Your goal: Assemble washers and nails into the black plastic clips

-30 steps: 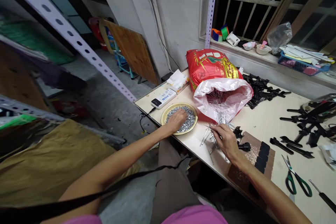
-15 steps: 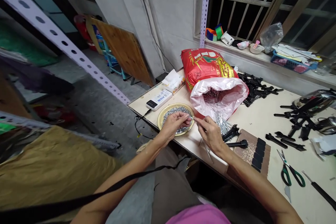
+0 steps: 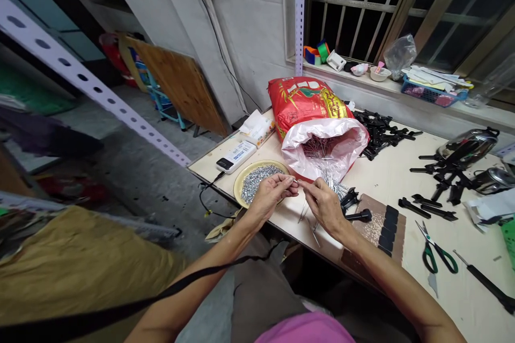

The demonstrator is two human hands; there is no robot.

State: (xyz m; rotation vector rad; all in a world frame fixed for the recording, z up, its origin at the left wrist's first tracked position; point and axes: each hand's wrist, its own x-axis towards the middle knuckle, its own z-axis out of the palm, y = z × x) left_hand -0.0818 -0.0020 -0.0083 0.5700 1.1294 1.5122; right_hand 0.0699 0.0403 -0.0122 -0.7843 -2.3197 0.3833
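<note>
My left hand (image 3: pixel 275 193) and my right hand (image 3: pixel 323 203) meet fingertip to fingertip just above the table's near edge. Both are pinched. The right hand pinches a thin metal pin; what the left pinches is too small to name. A yellow plate (image 3: pixel 241 185) heaped with small silver nuts lies just behind the left hand. Loose metal pins (image 3: pixel 337 185) spill from an open pink-lined bag (image 3: pixel 325 144) behind the right hand. Black plastic parts (image 3: pixel 354 204) lie right of my right hand.
A red sack (image 3: pixel 306 101) stands behind the bag. A white power bank (image 3: pixel 236 156) and a tissue pack (image 3: pixel 256 127) lie at the table's left corner. More black parts (image 3: pixel 380 128), green scissors (image 3: pixel 436 253), a brown board (image 3: pixel 378 228) and metal pots (image 3: pixel 466 147) lie rightwards.
My left hand has lifted off the plate of nuts and my right hand has left the pin pile. Both have come together in front of the plate. The view has shifted left.
</note>
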